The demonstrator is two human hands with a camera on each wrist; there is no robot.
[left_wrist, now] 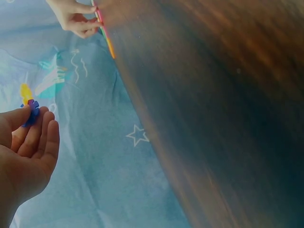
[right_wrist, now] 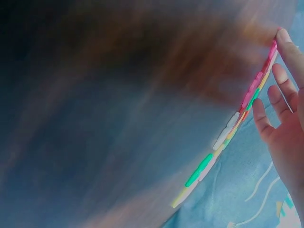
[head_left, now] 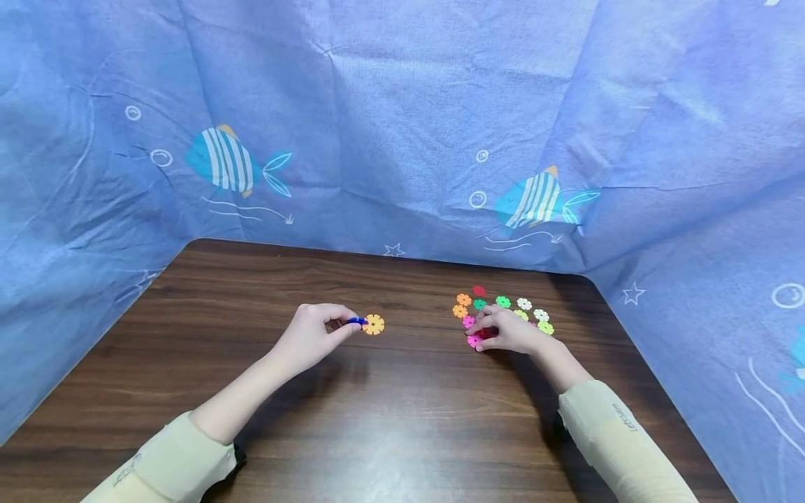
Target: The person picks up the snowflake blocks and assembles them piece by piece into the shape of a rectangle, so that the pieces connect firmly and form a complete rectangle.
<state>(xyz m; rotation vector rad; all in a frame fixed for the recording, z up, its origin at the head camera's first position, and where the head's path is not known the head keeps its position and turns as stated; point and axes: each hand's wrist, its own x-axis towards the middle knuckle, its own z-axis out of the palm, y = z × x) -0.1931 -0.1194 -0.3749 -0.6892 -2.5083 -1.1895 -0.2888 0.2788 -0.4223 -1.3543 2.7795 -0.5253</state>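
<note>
My left hand pinches a blue notched plastic disc between thumb and fingers, above the table. An orange-yellow notched disc sticks out from its right side, with a small magenta patch where the two meet. Over the loose discs at the right, my right hand reaches down, thumb and forefinger at opposite edges of a pink disc. Its other fingers stand apart from one another in the right wrist view. A red disc shows partly beneath this hand.
Around my right hand lie several flat discs, among them orange discs, a green disc, white discs and a yellow-green disc. The brown wooden table meets a blue fish-print curtain at back and sides.
</note>
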